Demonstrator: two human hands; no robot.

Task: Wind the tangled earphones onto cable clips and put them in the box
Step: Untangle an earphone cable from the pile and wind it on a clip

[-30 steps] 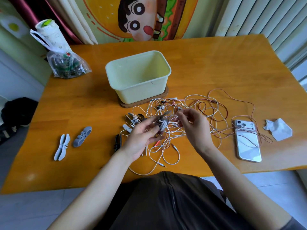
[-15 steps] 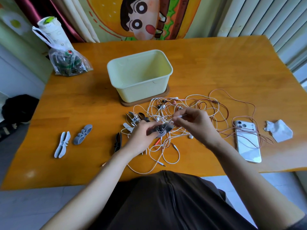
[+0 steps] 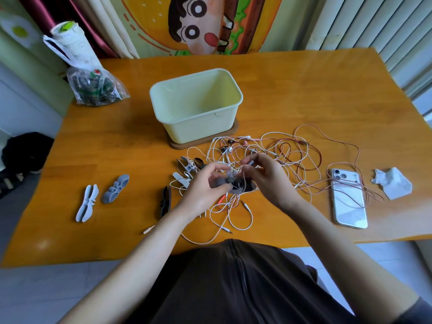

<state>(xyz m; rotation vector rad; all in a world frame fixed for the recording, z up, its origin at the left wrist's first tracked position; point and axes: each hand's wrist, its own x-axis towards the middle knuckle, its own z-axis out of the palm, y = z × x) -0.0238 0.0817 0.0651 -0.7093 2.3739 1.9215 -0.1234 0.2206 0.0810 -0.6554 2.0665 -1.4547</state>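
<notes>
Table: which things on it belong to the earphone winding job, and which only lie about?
Job:
- earphones
- held clip, gripped by left hand; right hand pinches the earphones' cable
- loose clips
- box

Lying about:
- phone
- tissue
- bag

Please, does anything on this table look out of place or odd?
Yes. A pink cable from the tangle lies across the phone, which sits near the front edge of the table; a pull on the tangle might drag it. A crumpled tissue lies right of the phone. The box stands upright.
</notes>
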